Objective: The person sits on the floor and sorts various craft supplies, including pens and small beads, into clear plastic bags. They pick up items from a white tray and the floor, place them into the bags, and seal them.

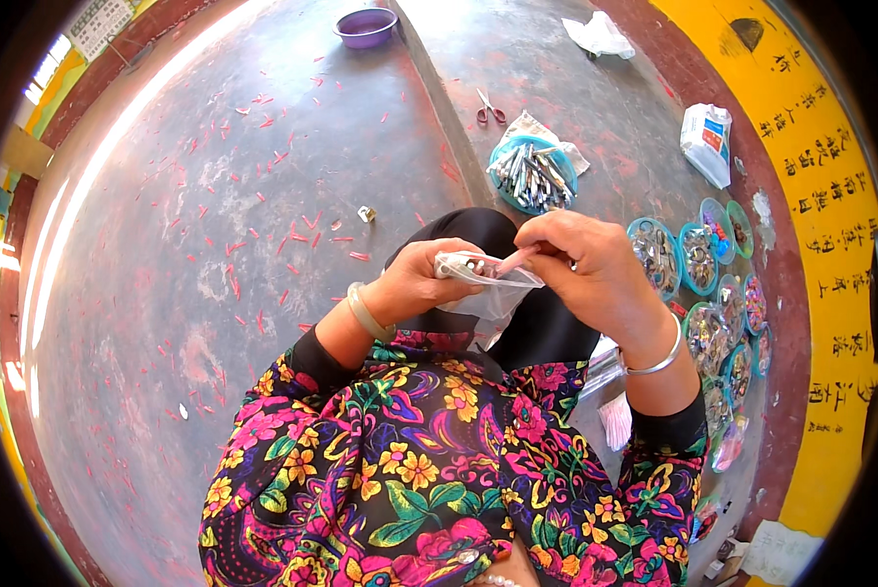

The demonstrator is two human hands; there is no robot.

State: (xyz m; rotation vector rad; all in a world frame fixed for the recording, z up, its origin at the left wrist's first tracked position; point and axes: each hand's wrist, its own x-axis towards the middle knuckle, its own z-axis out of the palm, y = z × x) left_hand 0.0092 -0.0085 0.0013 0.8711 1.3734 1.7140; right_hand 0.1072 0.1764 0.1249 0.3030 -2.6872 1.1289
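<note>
I am holding a small clear plastic bag [488, 284] up in front of me with my left hand [421, 279], fingers curled and pinching its top edge; a few small metal pieces are showing at the bag's mouth. My right hand [588, 266] is closing thumb and fingers on a thin pink stick [515, 260], its tip touching the bag's opening. Both hands are meeting above my lap, over the dark cloth [517, 323] between my flowered sleeves [410, 460]. I am wearing a pale bangle [365, 313] on the left wrist and a silver bangle [662, 358] on the right. Nothing is lying between my hands and the bag. On the grey floor [165, 293] to my left, many short red scraps [292, 230] are lying scattered, with one small metal piece [367, 213] among them. Ahead of my hands a round blue basket [533, 174] is holding a heap of silvery metal strips. Just beyond it a pair of red-handled scissors [490, 110] is lying flat. Far ahead a purple bowl [366, 26] is standing; I cannot tell its contents. To my right a row of small round blue-rimmed trays [698, 259] is curving along the floor, each filled with small shiny or coloured parts. A white packet [707, 143] and a crumpled white bag [600, 35] are lying well apart beyond them.
</note>
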